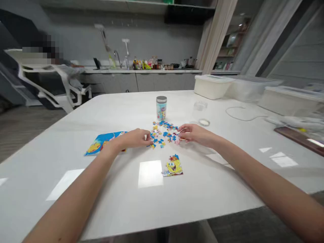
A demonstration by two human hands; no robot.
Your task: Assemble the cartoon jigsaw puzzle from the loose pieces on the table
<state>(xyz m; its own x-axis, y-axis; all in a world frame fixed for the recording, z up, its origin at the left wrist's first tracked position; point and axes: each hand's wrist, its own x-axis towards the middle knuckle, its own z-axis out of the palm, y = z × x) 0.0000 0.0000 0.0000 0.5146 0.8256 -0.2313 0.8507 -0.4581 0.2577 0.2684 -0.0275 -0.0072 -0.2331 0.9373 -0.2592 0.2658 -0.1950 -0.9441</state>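
Note:
A loose pile of jigsaw puzzle pieces (162, 134), mostly blue with some yellow and pink, lies on the white table (121, 206). At the pile's left edge is my left hand (136, 138), thumb and index finger apart, with the tips by the nearest pieces. Along the right edge, my right hand (193, 134) has its fingers curved and apart, the tips touching or just beside pieces. Closer to me lies a joined puzzle section (173, 166) showing a yellow cartoon face. A blue-and-yellow picture sheet (102, 141) is partly hidden behind my left hand and forearm.
A cartoon-printed canister (161, 108) with a grey lid stands behind the pile. Right of it are a clear plastic cap (200, 106) and a ring-like lid (204, 122). Storage bins (212, 86), a cable (240, 118) and a brown flat object (301, 139) occupy the right side.

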